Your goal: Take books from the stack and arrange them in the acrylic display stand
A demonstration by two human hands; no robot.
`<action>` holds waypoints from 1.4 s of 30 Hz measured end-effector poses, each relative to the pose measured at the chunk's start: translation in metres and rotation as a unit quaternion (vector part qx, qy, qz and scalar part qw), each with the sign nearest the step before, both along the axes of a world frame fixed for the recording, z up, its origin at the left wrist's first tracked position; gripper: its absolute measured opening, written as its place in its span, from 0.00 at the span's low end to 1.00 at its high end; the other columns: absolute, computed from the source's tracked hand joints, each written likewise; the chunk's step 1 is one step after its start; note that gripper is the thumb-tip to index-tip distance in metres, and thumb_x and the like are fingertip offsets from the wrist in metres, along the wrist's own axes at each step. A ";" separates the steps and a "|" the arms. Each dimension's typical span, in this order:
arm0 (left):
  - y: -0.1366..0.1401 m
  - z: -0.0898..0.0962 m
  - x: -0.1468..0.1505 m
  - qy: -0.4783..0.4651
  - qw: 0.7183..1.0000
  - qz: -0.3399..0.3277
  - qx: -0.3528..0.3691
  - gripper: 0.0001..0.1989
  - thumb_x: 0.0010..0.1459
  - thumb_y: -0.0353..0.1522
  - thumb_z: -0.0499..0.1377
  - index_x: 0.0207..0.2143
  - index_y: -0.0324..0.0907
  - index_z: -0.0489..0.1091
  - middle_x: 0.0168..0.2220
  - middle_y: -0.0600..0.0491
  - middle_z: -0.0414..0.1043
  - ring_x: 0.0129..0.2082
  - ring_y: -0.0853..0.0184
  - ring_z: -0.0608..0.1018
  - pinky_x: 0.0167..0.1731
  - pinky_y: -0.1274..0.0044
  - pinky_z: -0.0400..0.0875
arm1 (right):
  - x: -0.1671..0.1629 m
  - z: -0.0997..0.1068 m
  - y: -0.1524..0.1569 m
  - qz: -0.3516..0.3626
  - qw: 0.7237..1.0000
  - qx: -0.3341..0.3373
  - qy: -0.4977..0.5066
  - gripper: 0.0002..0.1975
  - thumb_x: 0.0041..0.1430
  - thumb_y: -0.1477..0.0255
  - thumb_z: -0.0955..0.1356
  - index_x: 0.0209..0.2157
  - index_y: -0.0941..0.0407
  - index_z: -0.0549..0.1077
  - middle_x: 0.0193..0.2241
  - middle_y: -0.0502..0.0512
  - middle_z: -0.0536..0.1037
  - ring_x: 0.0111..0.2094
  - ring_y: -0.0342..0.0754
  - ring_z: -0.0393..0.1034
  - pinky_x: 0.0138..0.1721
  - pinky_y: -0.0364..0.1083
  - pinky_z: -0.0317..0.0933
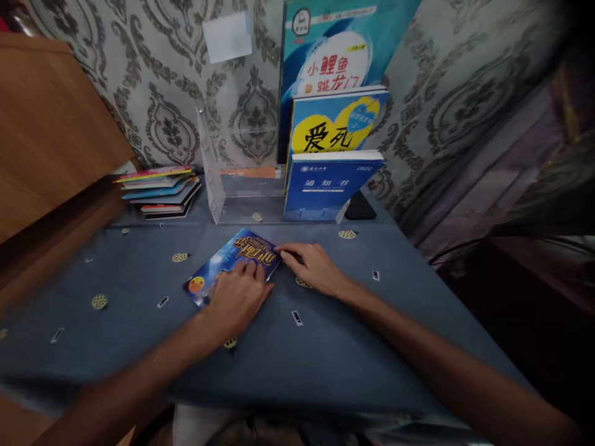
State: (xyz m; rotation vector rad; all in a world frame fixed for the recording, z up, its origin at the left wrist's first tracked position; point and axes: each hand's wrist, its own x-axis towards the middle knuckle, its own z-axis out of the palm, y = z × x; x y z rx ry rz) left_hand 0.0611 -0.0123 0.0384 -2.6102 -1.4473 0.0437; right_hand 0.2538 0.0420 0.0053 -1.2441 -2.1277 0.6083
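Note:
A thin blue book (220,257) with gold lettering and an orange round mark lies at a slant on the table. My left hand (239,294) rests over its lower part, the fingers laid on the cover and hiding some of it. At the book's right corner, my right hand (313,266) has its thumb and forefinger closed on the edge. Just behind stands a clear acrylic book rack (251,207). Its right side holds upright books: a blue one (330,189) in front, a yellow-and-blue one (337,121) behind it, and a tall teal one (344,40) at the back.
A stack of books (162,192) lies at the table's back left, near a wooden cabinet (51,130). A dark flat object (361,205) sits beside the rack on the right. The blue patterned cloth (348,353) covers the table. Patterned wallpaper (167,118) rises behind.

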 end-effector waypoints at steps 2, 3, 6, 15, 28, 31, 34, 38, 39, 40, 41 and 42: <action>0.001 -0.003 -0.007 -0.015 1.000 0.003 0.010 0.16 0.69 0.38 0.54 0.47 0.34 0.74 0.48 0.38 0.77 0.47 0.50 0.79 0.38 0.64 0.77 | -0.008 -0.001 0.012 0.021 1.000 0.009 -0.018 0.17 0.66 0.71 0.62 0.49 0.55 0.79 0.45 0.56 0.83 0.47 0.53 0.78 0.52 0.52 0.67; 0.002 -0.005 -0.011 -0.026 1.000 0.005 0.017 0.16 0.69 0.38 0.54 0.48 0.34 0.74 0.49 0.38 0.77 0.48 0.50 0.78 0.39 0.64 0.77 | -0.013 -0.002 0.019 0.030 0.999 0.012 -0.023 0.16 0.66 0.72 0.62 0.49 0.54 0.79 0.47 0.56 0.83 0.48 0.53 0.77 0.54 0.53 0.66; 0.006 -0.015 -0.024 -0.061 0.997 0.008 0.043 0.19 0.69 0.40 0.54 0.52 0.34 0.72 0.53 0.38 0.75 0.52 0.51 0.77 0.45 0.63 0.76 | -0.029 -0.007 0.042 0.043 0.998 0.024 -0.033 0.16 0.66 0.73 0.63 0.51 0.55 0.78 0.50 0.58 0.81 0.52 0.54 0.75 0.57 0.55 0.64; 0.025 -0.033 -0.051 -0.112 0.992 -0.017 0.055 0.26 0.71 0.43 0.49 0.60 0.31 0.66 0.60 0.37 0.70 0.62 0.54 0.71 0.60 0.63 0.68 | -0.067 -0.022 0.070 0.039 0.990 0.111 -0.082 0.13 0.67 0.74 0.63 0.47 0.57 0.76 0.45 0.59 0.81 0.49 0.54 0.72 0.56 0.55 0.61; 0.041 -0.035 -0.083 -0.182 0.977 -0.093 -0.052 0.30 0.70 0.48 0.50 0.66 0.41 0.59 0.68 0.44 0.58 0.69 0.59 0.60 0.66 0.62 0.57 | -0.065 -0.032 0.076 0.027 0.986 0.126 -0.105 0.17 0.69 0.72 0.61 0.53 0.60 0.74 0.58 0.63 0.75 0.53 0.55 0.70 0.58 0.55 0.60; 0.033 -0.032 -0.096 -0.180 0.969 -0.152 -0.074 0.32 0.67 0.51 0.53 0.66 0.44 0.59 0.68 0.45 0.59 0.69 0.58 0.60 0.67 0.60 0.56 | -0.062 -0.035 0.071 0.023 0.987 0.123 -0.101 0.19 0.69 0.71 0.61 0.56 0.58 0.72 0.61 0.61 0.71 0.61 0.58 0.64 0.61 0.59 0.58; 0.023 -0.035 -0.102 -0.180 0.965 -0.187 -0.036 0.31 0.67 0.49 0.55 0.66 0.44 0.59 0.66 0.44 0.63 0.67 0.57 0.64 0.65 0.58 0.58 | -0.060 -0.036 0.062 0.026 0.987 0.125 -0.092 0.19 0.68 0.71 0.62 0.56 0.57 0.73 0.61 0.61 0.72 0.65 0.60 0.59 0.64 0.63 0.55; 0.016 -0.039 -0.100 -0.202 0.956 -0.210 0.040 0.22 0.69 0.41 0.56 0.60 0.41 0.66 0.56 0.44 0.74 0.59 0.59 0.74 0.60 0.60 0.68 | -0.058 -0.033 0.039 0.067 0.990 0.120 -0.034 0.19 0.68 0.73 0.60 0.55 0.60 0.74 0.56 0.62 0.76 0.65 0.56 0.61 0.65 0.60 0.54; 0.015 -0.040 -0.098 -0.205 0.953 -0.216 0.056 0.20 0.68 0.40 0.57 0.58 0.40 0.67 0.54 0.44 0.75 0.58 0.58 0.75 0.59 0.60 0.69 | -0.057 -0.032 0.032 0.082 0.990 0.111 -0.012 0.19 0.69 0.73 0.60 0.56 0.59 0.74 0.56 0.62 0.77 0.64 0.55 0.62 0.65 0.59 0.54; 0.015 -0.040 -0.097 -0.205 0.951 -0.222 0.068 0.18 0.68 0.39 0.57 0.56 0.39 0.69 0.52 0.44 0.76 0.57 0.58 0.76 0.58 0.60 0.71 | -0.055 -0.030 0.025 0.098 0.990 0.099 0.011 0.19 0.70 0.73 0.59 0.56 0.58 0.74 0.56 0.61 0.77 0.63 0.54 0.63 0.65 0.59 0.56; 0.015 -0.039 -0.096 -0.203 0.949 -0.227 0.076 0.17 0.68 0.38 0.57 0.54 0.38 0.69 0.51 0.44 0.77 0.56 0.58 0.76 0.57 0.61 0.72 | -0.053 -0.029 0.019 0.111 0.990 0.082 0.034 0.19 0.70 0.72 0.59 0.56 0.56 0.73 0.56 0.60 0.77 0.62 0.52 0.65 0.64 0.58 0.57; 0.014 -0.039 -0.096 -0.201 0.948 -0.232 0.082 0.16 0.69 0.37 0.57 0.53 0.38 0.70 0.50 0.44 0.77 0.56 0.58 0.77 0.57 0.61 0.73 | -0.051 -0.027 0.012 0.124 0.989 0.064 0.057 0.19 0.71 0.72 0.58 0.57 0.55 0.73 0.55 0.58 0.77 0.60 0.51 0.67 0.62 0.58 0.59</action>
